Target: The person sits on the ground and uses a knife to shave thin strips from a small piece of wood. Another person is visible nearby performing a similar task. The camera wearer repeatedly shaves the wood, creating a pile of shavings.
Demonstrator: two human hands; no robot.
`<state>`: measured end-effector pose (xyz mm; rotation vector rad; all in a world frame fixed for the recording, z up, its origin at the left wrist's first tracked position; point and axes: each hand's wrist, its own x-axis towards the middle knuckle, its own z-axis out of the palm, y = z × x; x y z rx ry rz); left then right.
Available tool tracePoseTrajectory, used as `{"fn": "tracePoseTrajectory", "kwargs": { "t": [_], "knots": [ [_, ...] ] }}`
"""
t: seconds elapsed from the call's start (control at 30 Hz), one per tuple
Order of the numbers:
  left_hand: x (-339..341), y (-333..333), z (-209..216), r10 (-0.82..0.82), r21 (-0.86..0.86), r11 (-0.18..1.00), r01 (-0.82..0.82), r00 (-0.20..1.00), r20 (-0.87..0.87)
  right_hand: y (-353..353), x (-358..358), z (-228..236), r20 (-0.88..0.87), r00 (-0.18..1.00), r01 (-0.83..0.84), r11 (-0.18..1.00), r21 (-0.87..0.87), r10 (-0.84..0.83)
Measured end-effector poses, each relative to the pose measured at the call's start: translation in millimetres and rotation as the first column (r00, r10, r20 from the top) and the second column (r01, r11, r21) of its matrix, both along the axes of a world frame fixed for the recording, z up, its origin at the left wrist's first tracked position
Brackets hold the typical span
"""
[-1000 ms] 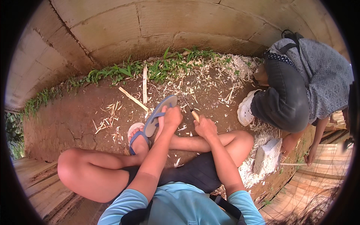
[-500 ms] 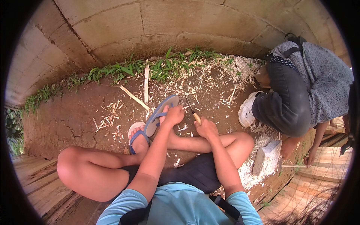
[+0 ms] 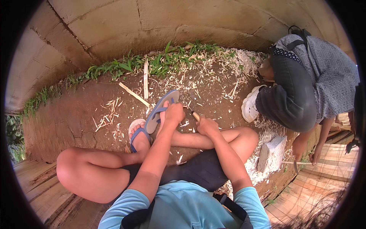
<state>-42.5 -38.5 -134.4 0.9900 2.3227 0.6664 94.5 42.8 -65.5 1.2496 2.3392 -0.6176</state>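
Observation:
My right hand (image 3: 207,126) is wrapped round the pale wooden handle of a knife (image 3: 195,116), whose thin blade points up and left, its tip close to my left hand. My left hand (image 3: 175,113) is closed beside the raised sole of a blue-grey flip-flop (image 3: 157,116) on one of my feet. Whatever its fingers hold is hidden or too small to make out. On my other foot sits a second flip-flop (image 3: 140,139) with blue straps, flat on the ground.
Wood shavings (image 3: 198,82) litter the brown soil. Two pale wood strips (image 3: 134,94) lie ahead of my feet, near grass along a block wall (image 3: 198,19). At right a person (image 3: 297,87) crouches, hands around a thin stick (image 3: 301,163) and a curved blade, beside a pale stone block (image 3: 272,154).
My right hand has shifted slightly left, and the knife blade now tilts closer to my left hand. The other person's curved blade has come into view against the stick.

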Motion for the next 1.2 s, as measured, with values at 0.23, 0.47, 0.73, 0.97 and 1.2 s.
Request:
{"fn": "tracePoseTrajectory", "kwargs": {
  "t": [0.23, 0.47, 0.73, 0.97, 1.2],
  "knots": [
    [5, -1, 9, -0.050, -0.114, 0.992, 0.051, 0.999, 0.013, -1, -3, 5, -0.018, 0.998, 0.059, 0.996, -0.068, -0.060],
    [7, -1, 5, -0.078, -0.126, 0.989, 0.076, 0.997, -0.011, 1, -7, 16, -0.318, 0.929, 0.190, 0.981, -0.028, -0.189],
    [6, 9, 7, 0.028, 0.014, 0.999, -0.029, 0.999, 0.021, 16, 12, 5, -0.264, 0.944, 0.215, 0.976, 0.036, -0.198],
    [1, 17, -6, -0.029, -0.015, 0.999, 0.028, 0.999, -0.023, 14, 17, 11, -0.086, 0.989, 0.121, 0.991, 0.060, -0.116],
    [-3, 15, -17, -0.106, -0.015, 0.994, 0.106, 0.994, -0.003, 10, 15, 8, -0.061, 0.996, 0.070, 0.989, 0.129, -0.063]
  ]
}}
